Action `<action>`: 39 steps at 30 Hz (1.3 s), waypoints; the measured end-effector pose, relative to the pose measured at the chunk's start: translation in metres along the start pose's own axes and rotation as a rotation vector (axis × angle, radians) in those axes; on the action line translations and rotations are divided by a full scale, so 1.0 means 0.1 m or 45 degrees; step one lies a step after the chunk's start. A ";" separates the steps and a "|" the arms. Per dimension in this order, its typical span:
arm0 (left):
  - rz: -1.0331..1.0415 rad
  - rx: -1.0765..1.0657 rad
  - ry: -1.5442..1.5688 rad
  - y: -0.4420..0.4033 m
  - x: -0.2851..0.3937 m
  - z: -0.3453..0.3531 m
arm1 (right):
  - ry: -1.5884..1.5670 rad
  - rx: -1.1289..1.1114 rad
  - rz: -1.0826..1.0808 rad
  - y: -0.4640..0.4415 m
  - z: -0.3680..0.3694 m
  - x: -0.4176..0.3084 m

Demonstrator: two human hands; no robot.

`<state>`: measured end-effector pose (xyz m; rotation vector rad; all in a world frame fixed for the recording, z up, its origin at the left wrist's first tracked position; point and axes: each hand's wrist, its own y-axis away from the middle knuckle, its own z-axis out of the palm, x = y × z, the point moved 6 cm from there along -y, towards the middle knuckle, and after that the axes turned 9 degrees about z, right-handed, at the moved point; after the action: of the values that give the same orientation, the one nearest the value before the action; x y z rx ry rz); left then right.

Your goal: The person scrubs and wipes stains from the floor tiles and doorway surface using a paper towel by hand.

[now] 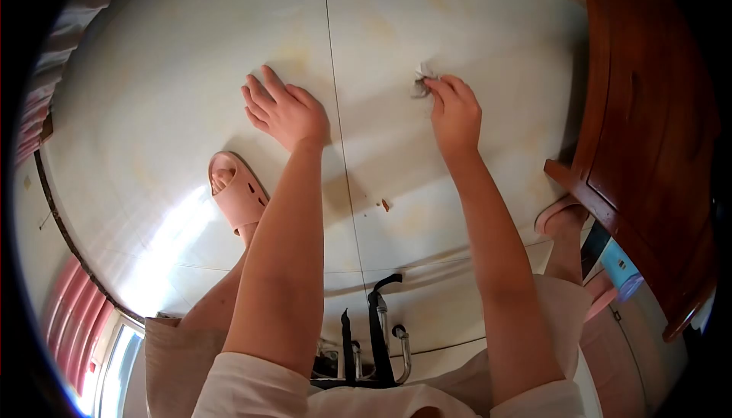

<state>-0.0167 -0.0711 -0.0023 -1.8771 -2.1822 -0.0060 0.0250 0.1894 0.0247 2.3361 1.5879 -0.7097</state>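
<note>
My right hand pinches a small crumpled whitish-grey tissue between thumb and fingers, low over the pale tiled floor. Whether the tissue presses on the tile, I cannot tell. To the left, my left hand has its fingers spread and holds nothing. It is over the floor, left of a dark tile seam. Some small brown crumbs lie on the tile between my forearms, nearer to my body than both hands.
A reddish-brown wooden cabinet stands at the right. My feet wear pink slippers. Black straps and metal tubes show below me. Curtains hang at the left, and a blue object is by the cabinet.
</note>
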 end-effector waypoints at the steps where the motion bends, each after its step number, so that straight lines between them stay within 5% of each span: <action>1: -0.005 -0.024 -0.012 0.00 0.00 0.01 | -0.007 -0.033 0.011 0.02 0.01 0.02; 8: 0.005 -0.031 0.018 0.01 0.02 0.00 | -0.175 0.182 -0.038 -0.35 0.17 -0.24; 10: 0.004 -0.064 0.066 0.00 0.00 0.01 | -0.216 -0.078 0.091 0.18 0.35 -0.28; 12: 0.010 -0.051 0.062 0.03 -0.02 0.00 | -0.332 -0.125 -0.270 1.24 0.24 -0.33; 15: 0.038 -0.023 0.071 0.01 0.00 0.00 | -0.409 -0.478 -0.319 1.54 0.08 -0.12; 18: 0.049 0.026 0.097 0.02 -0.01 0.01 | -1.225 -0.022 0.367 1.13 -0.17 0.60; 19: 0.053 0.013 0.095 0.04 -0.03 0.03 | -0.356 0.260 0.159 0.85 -0.65 0.62; 21: 0.066 0.058 0.079 0.03 -0.02 0.03 | -0.133 0.406 0.418 0.80 -0.94 1.17; 24: 0.076 0.089 0.129 0.01 -0.03 0.04 | -0.085 0.459 0.208 1.36 -0.69 1.48; 27: 0.109 0.102 0.199 0.02 -0.07 0.05 | -0.007 0.296 0.151 1.99 -0.43 0.73; 31: 0.096 -0.347 0.339 -0.05 -0.33 0.11 | -0.224 0.189 0.267 2.13 -0.48 0.43; 33: 0.289 -0.527 0.338 -0.08 -0.60 0.28 | -0.524 -0.045 0.528 2.07 -0.58 0.60; 35: 0.393 -0.826 0.293 0.19 -0.49 0.09 | -0.610 0.242 0.738 2.06 -1.01 0.73; 39: 0.574 -0.898 0.643 1.09 -0.21 -0.59 | -1.340 0.263 1.409 2.36 -1.30 1.23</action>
<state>0.1031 -0.0840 0.0321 -2.3259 -1.4688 -1.1517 0.3121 0.2555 0.0543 1.8792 -0.2211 -1.3907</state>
